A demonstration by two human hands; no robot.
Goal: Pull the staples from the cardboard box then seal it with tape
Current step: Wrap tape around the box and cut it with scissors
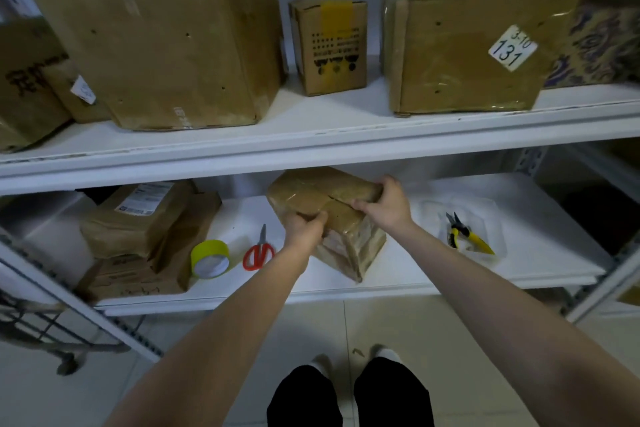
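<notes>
Cardboard box [322, 198] sitting tilted on lower shelf [540, 218], between scissors [259, 251] on left and pliers [465, 236] on right. Left hand [304, 227] gripping near top edge, fingers curled. Right hand [384, 203] gripping right top edge. Tape roll [210, 258] lying left of scissors.

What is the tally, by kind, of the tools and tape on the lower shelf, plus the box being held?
Tape roll: 1
Scissors: 1
Pliers: 1
Box, gripped by the left hand and right hand: 1
Total: 4
</notes>
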